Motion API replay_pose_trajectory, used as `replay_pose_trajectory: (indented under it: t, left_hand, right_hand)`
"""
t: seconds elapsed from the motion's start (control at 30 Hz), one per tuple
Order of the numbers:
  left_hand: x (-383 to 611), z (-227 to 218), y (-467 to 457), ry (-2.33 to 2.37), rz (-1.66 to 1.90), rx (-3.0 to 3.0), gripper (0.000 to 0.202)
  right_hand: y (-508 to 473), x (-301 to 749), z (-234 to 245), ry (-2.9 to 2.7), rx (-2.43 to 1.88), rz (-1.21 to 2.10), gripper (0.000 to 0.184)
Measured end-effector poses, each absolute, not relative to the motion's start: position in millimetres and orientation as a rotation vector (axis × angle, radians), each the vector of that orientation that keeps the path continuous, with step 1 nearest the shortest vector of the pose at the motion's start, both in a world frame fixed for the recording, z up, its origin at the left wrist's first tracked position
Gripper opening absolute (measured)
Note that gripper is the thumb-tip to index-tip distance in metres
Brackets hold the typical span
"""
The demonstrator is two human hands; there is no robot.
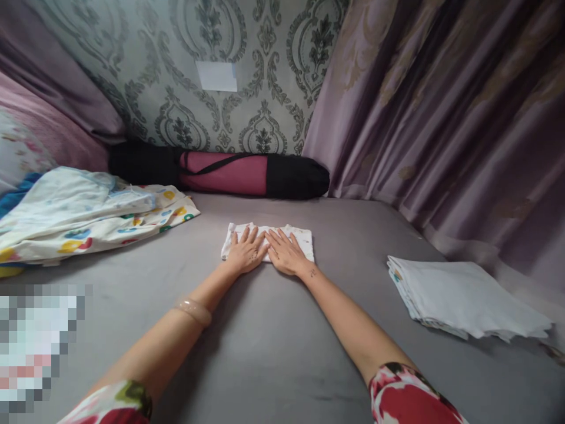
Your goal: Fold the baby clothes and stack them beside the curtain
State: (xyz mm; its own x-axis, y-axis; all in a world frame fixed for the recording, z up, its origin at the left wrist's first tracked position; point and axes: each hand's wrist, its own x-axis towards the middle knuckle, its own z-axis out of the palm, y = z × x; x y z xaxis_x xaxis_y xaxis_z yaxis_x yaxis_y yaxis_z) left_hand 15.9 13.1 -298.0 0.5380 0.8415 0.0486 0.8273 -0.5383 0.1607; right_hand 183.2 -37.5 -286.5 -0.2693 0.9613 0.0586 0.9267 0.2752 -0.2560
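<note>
A small folded white cloth [304, 240] with faint printed marks lies flat on the grey sheet. My left hand [247, 250] presses on its left half, palm down with the fingers stretched out. On the right half rests my right hand [285, 252], also flat with fingers spread. The thumbs nearly meet at the middle of the cloth. Part of the cloth is hidden under both hands, so I cannot tell exactly what kind of item it is.
Folded white cloths [463, 294] lie in a stack at the right. Loose printed cloths [101, 221] are heaped at the left. A black and maroon long bag [229, 174] lies along the patterned wall [265, 112]. Purple curtains [419, 118] hang on the right. The grey sheet [265, 353] spreads beneath everything.
</note>
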Motion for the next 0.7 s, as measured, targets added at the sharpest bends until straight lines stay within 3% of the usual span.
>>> replay_pose_trajectory:
  t: [0.3,0.47,0.7]
  left_hand:
    - [8,-287,11,1.43,0.147,2.658,0.06]
    - [-24,-288,-2,1.671,0.243,2.619,0.056]
    - [-41,-300,2,1.639,0.203,2.537,0.057]
  right_hand:
    - [-30,189,-276,-2.307,-1.793,0.451,0.056]
    - [-37,205,-275,-2.156,-1.911,0.204,0.06]
    - [-38,210,-295,-2.147,-1.991,0.2,0.063]
